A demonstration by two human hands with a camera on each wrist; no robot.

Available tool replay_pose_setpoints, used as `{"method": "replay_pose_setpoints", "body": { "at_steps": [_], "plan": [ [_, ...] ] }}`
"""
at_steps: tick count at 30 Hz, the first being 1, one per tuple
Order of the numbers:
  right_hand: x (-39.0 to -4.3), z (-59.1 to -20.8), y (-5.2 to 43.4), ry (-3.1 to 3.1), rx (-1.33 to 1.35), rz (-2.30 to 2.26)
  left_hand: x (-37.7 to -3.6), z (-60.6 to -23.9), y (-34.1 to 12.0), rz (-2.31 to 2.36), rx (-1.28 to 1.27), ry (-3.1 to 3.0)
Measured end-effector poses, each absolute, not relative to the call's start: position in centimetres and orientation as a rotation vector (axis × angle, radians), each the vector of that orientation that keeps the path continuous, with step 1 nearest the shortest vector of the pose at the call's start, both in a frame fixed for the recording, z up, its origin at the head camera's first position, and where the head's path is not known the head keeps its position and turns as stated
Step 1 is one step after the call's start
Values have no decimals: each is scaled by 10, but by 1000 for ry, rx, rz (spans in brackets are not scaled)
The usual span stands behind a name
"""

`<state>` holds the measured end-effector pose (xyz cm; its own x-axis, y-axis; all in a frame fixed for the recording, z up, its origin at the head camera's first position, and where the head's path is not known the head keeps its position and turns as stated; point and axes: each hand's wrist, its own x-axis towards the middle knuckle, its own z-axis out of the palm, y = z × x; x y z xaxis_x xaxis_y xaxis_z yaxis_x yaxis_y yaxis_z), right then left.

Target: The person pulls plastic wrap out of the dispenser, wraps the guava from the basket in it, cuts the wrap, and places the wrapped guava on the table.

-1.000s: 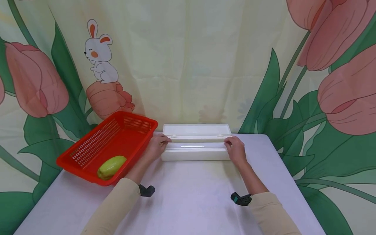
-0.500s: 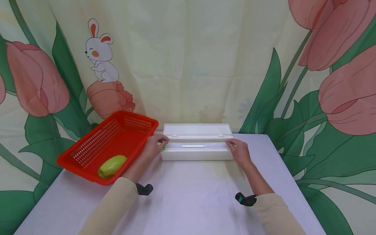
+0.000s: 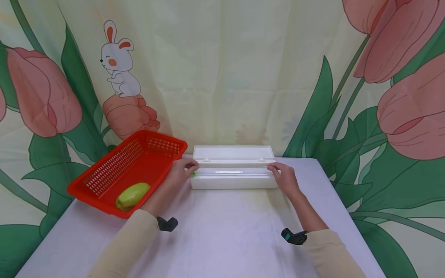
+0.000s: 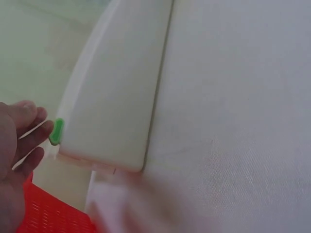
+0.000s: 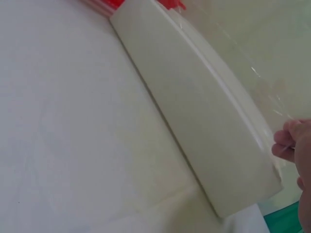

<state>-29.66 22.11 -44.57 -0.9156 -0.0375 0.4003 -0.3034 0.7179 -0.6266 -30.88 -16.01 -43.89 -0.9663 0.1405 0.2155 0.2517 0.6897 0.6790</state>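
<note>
A white cling film dispenser [image 3: 233, 183] stands at the table's far edge with its lid [image 3: 233, 152] raised behind it. Clear cling film [image 3: 229, 172] shines across its top. My left hand [image 3: 180, 172] pinches the film at the left end, thumb against fingertips, beside a green slider [image 4: 57, 131] on the box. At the right end, my right hand [image 3: 285, 178] pinches the other corner of the film. The right wrist view shows the film's edge stretched thin and glinting from those fingers [image 5: 284, 143] toward the far end.
A red plastic basket [image 3: 114, 170] sits left of the dispenser, close against my left forearm. A yellow-green oblong fruit or vegetable [image 3: 133, 196] lies in it. White cloth covers the table [image 3: 226, 231]; a printed curtain [image 3: 222, 77] hangs right behind.
My right hand has moved slightly right, to the dispenser's corner, and my left slightly left. The green slider has come into sight by the left fingers. Basket and dispenser stay put.
</note>
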Motion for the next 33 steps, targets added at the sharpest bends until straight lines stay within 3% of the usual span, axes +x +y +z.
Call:
{"method": "replay_pose_setpoints", "body": {
  "at_steps": [33],
  "plan": [
    [-280, -426, 228, -2551, 376, 917, -291, -419, -165, -1238, -536, -2607]
  ]
}}
